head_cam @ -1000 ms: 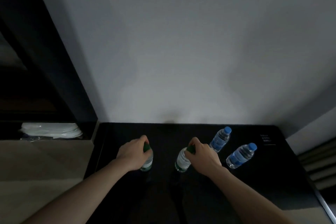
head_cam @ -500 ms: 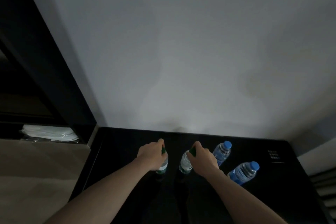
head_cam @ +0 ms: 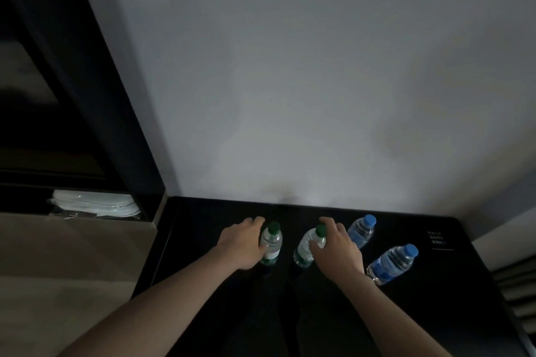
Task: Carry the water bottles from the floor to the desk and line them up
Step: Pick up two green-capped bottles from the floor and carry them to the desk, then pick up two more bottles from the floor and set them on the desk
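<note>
Two green-capped water bottles stand on the black desk point(head_cam: 203, 255) near the wall. My left hand point(head_cam: 240, 243) grips the left green-capped bottle point(head_cam: 271, 243) from its left side. My right hand point(head_cam: 336, 249) holds the right green-capped bottle point(head_cam: 306, 246) near its neck, thumb across the front. To the right stand two blue-capped bottles: one point(head_cam: 361, 230) close behind my right hand, the other point(head_cam: 391, 264) nearer and further right.
A grey wall point(head_cam: 290, 95) rises right behind the desk. A dark frame point(head_cam: 87, 95) stands at the left, with a stack of white plates or packets point(head_cam: 92, 204) beside it. A small printed label point(head_cam: 436, 238) is on the desk's right part.
Both hands have slid down from the caps onto the bottles' bodies, so the green caps now show. The two green-capped bottles stand closer together than one second ago.
</note>
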